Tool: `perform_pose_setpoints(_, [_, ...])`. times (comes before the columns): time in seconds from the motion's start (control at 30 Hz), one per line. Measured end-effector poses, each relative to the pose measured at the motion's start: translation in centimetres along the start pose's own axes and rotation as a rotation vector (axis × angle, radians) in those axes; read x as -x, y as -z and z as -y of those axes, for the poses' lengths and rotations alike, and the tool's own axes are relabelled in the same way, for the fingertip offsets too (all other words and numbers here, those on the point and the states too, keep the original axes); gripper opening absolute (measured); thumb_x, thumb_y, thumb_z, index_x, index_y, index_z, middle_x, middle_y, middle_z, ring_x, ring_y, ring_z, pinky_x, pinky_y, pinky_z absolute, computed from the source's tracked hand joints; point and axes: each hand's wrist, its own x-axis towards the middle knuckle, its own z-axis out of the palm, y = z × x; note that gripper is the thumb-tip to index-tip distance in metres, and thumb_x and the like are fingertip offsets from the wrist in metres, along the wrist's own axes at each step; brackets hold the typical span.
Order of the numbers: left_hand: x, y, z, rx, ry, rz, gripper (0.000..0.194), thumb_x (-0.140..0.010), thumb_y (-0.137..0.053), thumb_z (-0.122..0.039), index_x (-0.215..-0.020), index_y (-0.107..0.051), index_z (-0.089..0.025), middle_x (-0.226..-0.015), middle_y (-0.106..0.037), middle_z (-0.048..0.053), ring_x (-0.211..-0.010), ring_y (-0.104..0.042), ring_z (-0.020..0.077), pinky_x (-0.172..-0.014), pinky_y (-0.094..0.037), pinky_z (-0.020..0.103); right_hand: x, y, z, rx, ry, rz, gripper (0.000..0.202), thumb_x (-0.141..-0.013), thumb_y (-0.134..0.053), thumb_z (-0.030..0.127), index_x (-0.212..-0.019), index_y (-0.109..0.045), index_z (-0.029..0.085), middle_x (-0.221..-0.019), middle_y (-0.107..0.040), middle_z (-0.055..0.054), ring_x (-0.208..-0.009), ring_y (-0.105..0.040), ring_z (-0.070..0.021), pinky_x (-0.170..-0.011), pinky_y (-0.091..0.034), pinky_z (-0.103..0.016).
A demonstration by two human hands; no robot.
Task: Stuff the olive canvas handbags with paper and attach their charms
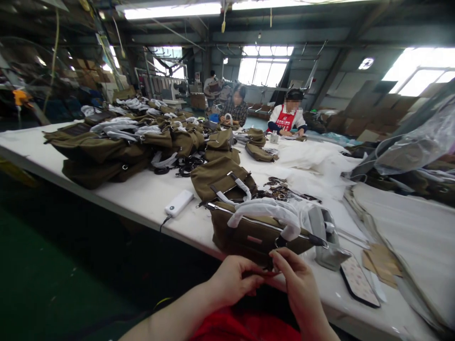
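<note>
Right in front of me, an olive handbag (227,232) stands upright at the table's front edge. Its handles (265,208) are wrapped in white film, and a zipper runs along the top. My left hand (232,280) pinches a thin reddish-brown strip (269,273) just below the bag's front. The fingers of my right hand (294,274) are closed at the strip's other end, close under the metal ring at the handle base. Whether the strip is joined to the bag I cannot tell. Another olive bag (209,177) lies right behind the standing one.
A large pile of olive bags (106,151) covers the table's left side. A white power bank (178,203) with a cable lies near the edge. Dark straps with metal hardware (280,189), a grey pouch (325,241) and a phone (359,280) lie rightward. Co-workers (287,118) sit across the table.
</note>
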Motion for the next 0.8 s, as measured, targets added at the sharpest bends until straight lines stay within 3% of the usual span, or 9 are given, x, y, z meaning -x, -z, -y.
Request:
perform_pose_setpoints(0.07, [0.3,0.7,0.1,0.036,0.003,-0.037,0.031,-0.081,-0.062,-0.033,-0.104,-0.076,-0.018,-0.083,-0.073,0.005,-0.064,-0.06,0.0109,-0.06,-0.05,0.022,-0.2,-0.2,-0.3,-0.02,0.005,-0.085,0.036,-0.069,-0.078,0.053,-0.083,-0.068,0.021,-0.067,-0.055,0.001,-0.061,-0.053,-0.0151,-0.045,-0.048,-0.022])
perform_pose_setpoints(0.17, [0.6,1.9,0.1,0.104,0.023,-0.198,0.034,-0.081,-0.064,-0.04,-0.1,-0.075,-0.014,-0.074,-0.072,0.005,-0.058,-0.062,0.0113,-0.057,-0.05,0.022,-0.6,-1.0,-0.3,-0.03,0.052,-0.127,0.038,-0.07,-0.078,0.051,-0.091,-0.071,0.021,-0.062,-0.053,0.002,-0.055,-0.048,-0.0118,-0.041,-0.043,-0.019])
perform_pose_setpoints(0.27, [0.8,3.2,-0.3,0.217,-0.009,-0.38,0.047,-0.075,-0.071,-0.049,-0.103,-0.069,-0.012,-0.067,-0.071,0.004,-0.053,-0.063,0.0131,-0.053,-0.051,0.024,-0.9,-2.6,0.7,-0.059,0.087,-0.029,0.038,-0.074,-0.076,0.051,-0.091,-0.071,0.018,-0.061,-0.059,0.001,-0.042,-0.038,-0.0062,-0.036,-0.034,-0.018])
perform_pose_setpoints(0.37, [1.0,4.3,-1.4,0.3,-0.077,-0.484,0.052,-0.067,-0.078,-0.054,-0.096,-0.068,-0.011,-0.071,-0.072,0.006,-0.058,-0.067,0.0153,-0.058,-0.055,0.027,-1.7,-4.4,2.4,-0.076,0.102,0.072,0.037,-0.075,-0.074,0.053,-0.086,-0.068,0.018,-0.072,-0.068,-0.003,-0.039,-0.042,-0.0056,-0.037,-0.036,-0.02])
perform_pose_setpoints(0.47, [0.9,5.2,-2.4,0.342,-0.104,-0.499,0.054,-0.062,-0.08,-0.057,-0.088,-0.067,-0.011,-0.071,-0.072,0.008,-0.057,-0.067,0.0156,-0.059,-0.055,0.028,-3.3,-5.5,3.7,0.063,0.144,0.108,0.039,-0.077,-0.07,0.057,-0.086,-0.067,0.02,-0.063,-0.064,0.0,-0.042,-0.051,-0.0102,-0.041,-0.041,-0.023])
perform_pose_setpoints(0.57, [0.1,6.3,-2.9,0.351,-0.125,-0.563,0.053,-0.063,-0.078,-0.059,-0.084,-0.064,-0.012,-0.068,-0.07,0.006,-0.053,-0.064,0.0128,-0.052,-0.051,0.024,-5.3,-6.0,3.8,0.349,0.234,0.101,0.041,-0.079,-0.064,0.062,-0.083,-0.069,0.021,-0.059,-0.065,-0.002,-0.046,-0.058,-0.0164,-0.045,-0.045,-0.028])
perform_pose_setpoints(0.7, [-1.6,8.2,-3.6,0.25,-0.184,-0.658,0.041,-0.073,-0.069,-0.053,-0.082,-0.061,-0.014,-0.061,-0.065,0.001,-0.042,-0.052,0.0079,-0.044,-0.039,0.019,-7.4,-6.9,3.2,0.563,0.225,0.175,0.047,-0.083,-0.052,0.063,-0.06,-0.063,0.024,-0.045,-0.061,-0.003,-0.04,-0.057,-0.0195,-0.044,-0.042,-0.031])
perform_pose_setpoints(0.8, [-2.7,9.3,-5.0,-0.071,-0.268,-0.646,0.027,-0.079,-0.063,-0.041,-0.078,-0.065,-0.014,-0.06,-0.066,0.002,-0.05,-0.056,0.0113,-0.05,-0.041,0.022,-7.9,-7.7,3.0,0.513,0.178,0.249,0.048,-0.084,-0.049,0.062,-0.057,-0.058,0.024,-0.04,-0.058,-0.001,-0.034,-0.052,-0.0177,-0.04,-0.038,-0.029])
